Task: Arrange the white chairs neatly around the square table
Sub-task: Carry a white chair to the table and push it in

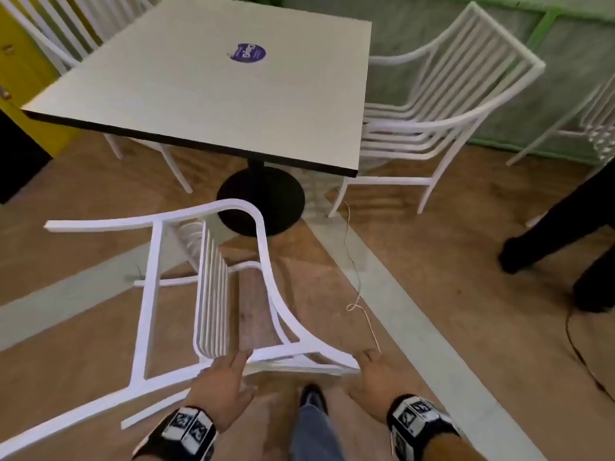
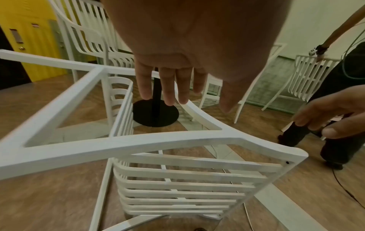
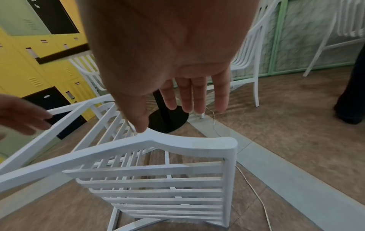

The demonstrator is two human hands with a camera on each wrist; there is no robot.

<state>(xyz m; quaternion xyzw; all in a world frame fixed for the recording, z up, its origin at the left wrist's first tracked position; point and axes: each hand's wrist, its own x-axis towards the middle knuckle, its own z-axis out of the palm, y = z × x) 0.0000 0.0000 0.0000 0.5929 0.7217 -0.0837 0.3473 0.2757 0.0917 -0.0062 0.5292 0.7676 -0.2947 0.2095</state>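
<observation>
Near chair is tipped over on the floor, on the person's side of the desk, its long axis running from the backrest at the person's feet toward the desk's black base. L hand and R hand are both loose w/ fingers straight, gripping nothing. Both sit just above the backrest's top rail, L over the middle, R at the corner farther from the yellow lockers; neither looks clearly nearer. Contact w/ the rail can't be told. Next move prob. needs a grip on that rail, then a lift upright toward the desk. Another chair stands tucked at the desk's side; one more beyond it is cut off by the frame. Chair feet partly blurred.
</observation>
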